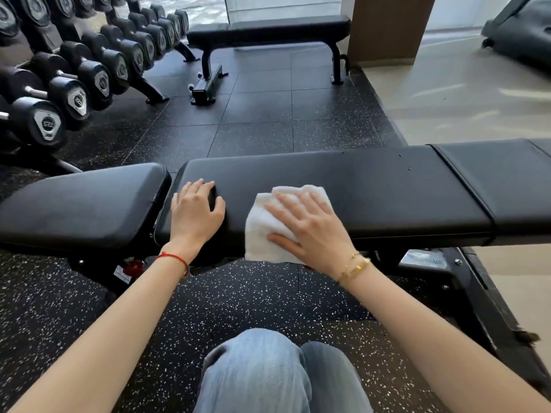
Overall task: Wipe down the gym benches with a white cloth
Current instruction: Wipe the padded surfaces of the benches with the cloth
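From the head camera I see two benches. The near bench (372, 189) is long and black and runs across in front of me. It has three pads that I can count: a short one on the left, a long one in the middle, and another on the right that runs out of view. The far bench (268, 29) stands well away, near a big window. I see one white cloth (265, 222). It lies on the middle pad of the near bench and hangs a little over the near edge. My right hand (310, 231) lies flat on the cloth with its fingers straight and spread, pressing it down on the pad. My left hand (195, 210) rests on the left end of the same pad, with its fingers bent a little over the top, and it holds nothing. The left wrist has one red string (174, 259) on it, and the right wrist has two gold bracelets (354, 268). On the left is a rack of dumbbells (74, 90), in two rows, too many to count well. My two knees in blue jeans (268, 377) show at the bottom, above the speckled black floor (74, 308).
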### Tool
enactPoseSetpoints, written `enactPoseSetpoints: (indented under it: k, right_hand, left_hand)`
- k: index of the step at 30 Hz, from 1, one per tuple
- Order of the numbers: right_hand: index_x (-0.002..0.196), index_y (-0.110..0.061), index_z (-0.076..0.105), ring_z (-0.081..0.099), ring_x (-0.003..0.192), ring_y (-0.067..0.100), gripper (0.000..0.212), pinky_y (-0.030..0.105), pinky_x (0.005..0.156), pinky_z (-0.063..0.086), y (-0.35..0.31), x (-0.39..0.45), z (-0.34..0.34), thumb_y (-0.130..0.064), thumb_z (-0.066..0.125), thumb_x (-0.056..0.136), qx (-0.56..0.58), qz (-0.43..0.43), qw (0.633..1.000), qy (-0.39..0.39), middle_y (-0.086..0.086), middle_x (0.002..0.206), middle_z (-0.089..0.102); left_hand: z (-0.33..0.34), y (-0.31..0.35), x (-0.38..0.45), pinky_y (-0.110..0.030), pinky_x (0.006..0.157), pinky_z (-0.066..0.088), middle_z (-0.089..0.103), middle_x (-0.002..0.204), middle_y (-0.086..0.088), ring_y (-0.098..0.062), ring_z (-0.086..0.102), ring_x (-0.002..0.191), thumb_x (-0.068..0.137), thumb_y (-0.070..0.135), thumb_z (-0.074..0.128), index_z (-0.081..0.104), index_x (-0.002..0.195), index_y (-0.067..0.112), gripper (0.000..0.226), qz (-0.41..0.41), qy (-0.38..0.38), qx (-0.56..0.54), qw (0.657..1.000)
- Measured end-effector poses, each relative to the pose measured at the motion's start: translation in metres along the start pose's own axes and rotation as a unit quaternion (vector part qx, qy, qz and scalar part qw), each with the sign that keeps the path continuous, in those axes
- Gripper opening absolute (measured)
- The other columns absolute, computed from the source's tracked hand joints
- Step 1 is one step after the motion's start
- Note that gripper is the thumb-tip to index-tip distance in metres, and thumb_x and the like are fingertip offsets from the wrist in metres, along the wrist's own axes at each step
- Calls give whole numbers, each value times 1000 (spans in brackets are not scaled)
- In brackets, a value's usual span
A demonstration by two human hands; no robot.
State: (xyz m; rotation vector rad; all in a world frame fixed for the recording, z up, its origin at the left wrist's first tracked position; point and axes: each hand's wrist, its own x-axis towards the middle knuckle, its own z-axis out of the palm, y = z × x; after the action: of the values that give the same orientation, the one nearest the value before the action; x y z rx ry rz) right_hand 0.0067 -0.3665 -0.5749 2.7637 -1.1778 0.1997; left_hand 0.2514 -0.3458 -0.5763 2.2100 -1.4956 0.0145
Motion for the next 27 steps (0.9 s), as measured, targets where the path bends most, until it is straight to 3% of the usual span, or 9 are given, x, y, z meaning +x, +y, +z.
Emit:
enactPoseSetpoints:
  k: [4,8,10,13,17,19,22,25,27]
  right_hand:
    - [148,-24,39,37,140,24,62,43,119,19,60,-18,-1,-55,19,99,25,90,996,14,-2,155,38]
    - [152,-29,28,21,147,25,56,44,120,7,120,1,3,-50,28,101,55,229,972,-25,0,161,25]
    - [154,-29,22,19,147,28,58,46,120,6,115,30,4,-52,24,101,38,233,970,-49,1,162,20]
    - [155,-28,19,20,146,29,58,47,120,9,85,60,1,-50,25,102,46,163,984,-56,1,162,20]
    - [155,-32,17,14,149,24,58,43,122,1,76,17,1,-48,28,101,67,88,993,-42,-6,162,18]
    - [155,-31,18,16,149,25,59,42,121,2,97,-11,1,-51,21,99,49,117,991,-38,-6,163,17]
    - [153,-25,24,26,145,26,71,45,118,14,149,-20,1,-54,8,91,2,208,977,-45,1,160,25]
    - [153,-26,24,23,145,29,60,46,119,12,189,11,5,-52,20,99,33,309,949,-58,4,160,25]
    - [148,-25,34,32,141,28,56,46,116,19,190,43,5,-50,25,98,23,301,951,-63,6,153,37]
  left_hand:
    - [8,33,1,-50,121,15,46,149,-7,-24,32,144,97,30,48,52,138,13,45,18,-18,-20,999]
    - [24,62,-8,-51,122,11,38,155,-5,-24,25,147,97,33,46,45,145,17,50,51,-41,-6,998]
    - [29,70,-10,-52,122,8,35,156,-6,-25,21,148,98,34,44,42,146,17,51,47,-43,0,998]
    - [33,76,-12,-53,122,7,34,157,-6,-25,20,149,97,37,44,41,146,16,53,40,-39,4,998]
    - [37,75,-14,-52,123,7,35,156,-6,-24,21,148,97,38,44,42,146,17,54,42,-24,2,999]
    - [39,74,-14,-51,123,8,36,156,-6,-23,22,148,96,39,44,43,145,18,53,44,-15,5,999]
    - [41,76,-15,-51,123,9,38,155,-6,-24,24,147,96,38,44,44,145,17,53,41,-4,7,999]
    - [41,80,-16,-53,122,11,39,154,-7,-25,25,147,95,37,45,44,144,16,53,41,0,19,999]
    - [41,81,-16,-53,122,11,39,154,-7,-25,25,147,95,37,45,44,144,16,53,40,1,25,999]
